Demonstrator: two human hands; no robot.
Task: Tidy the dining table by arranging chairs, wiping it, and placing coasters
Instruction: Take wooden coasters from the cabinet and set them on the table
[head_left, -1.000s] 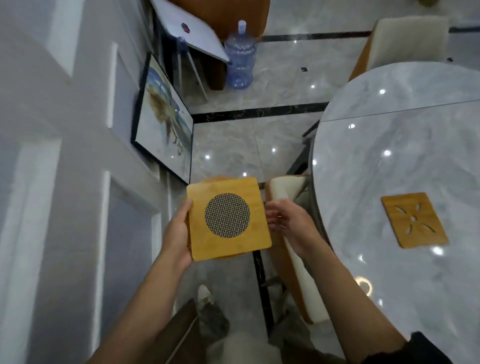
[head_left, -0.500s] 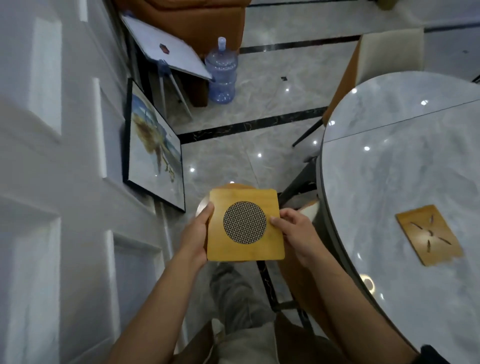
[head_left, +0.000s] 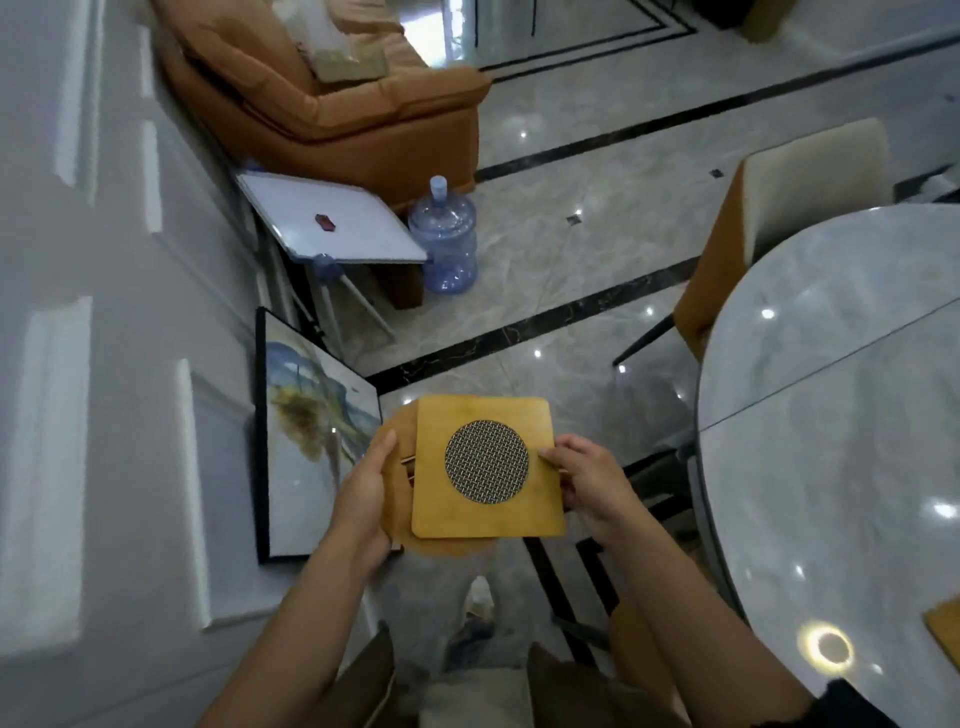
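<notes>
I hold a stack of wooden coasters (head_left: 485, 512) in front of me, above the floor. The top one is square with a round dark mesh centre; a rounder one shows beneath it. My left hand (head_left: 363, 493) grips the stack's left edge and my right hand (head_left: 587, 483) pinches the top coaster's right edge. The grey marble dining table (head_left: 831, 467) fills the right side. Another wooden coaster (head_left: 945, 631) lies on it at the right frame edge, mostly cut off. A cream and orange dining chair (head_left: 789, 208) stands at the table's far side.
A white panelled wall runs along the left, with a framed painting (head_left: 311, 431) leaning on it. Farther back stand a small white folding table (head_left: 332, 223), a blue water jug (head_left: 449, 234) and an orange sofa (head_left: 332, 98). Dark chair legs (head_left: 582, 597) stand below my right arm.
My view has tilted up and away from the table, so the coaster lying on it slid toward the right frame edge. My right hand closed onto the top coaster's edge.
</notes>
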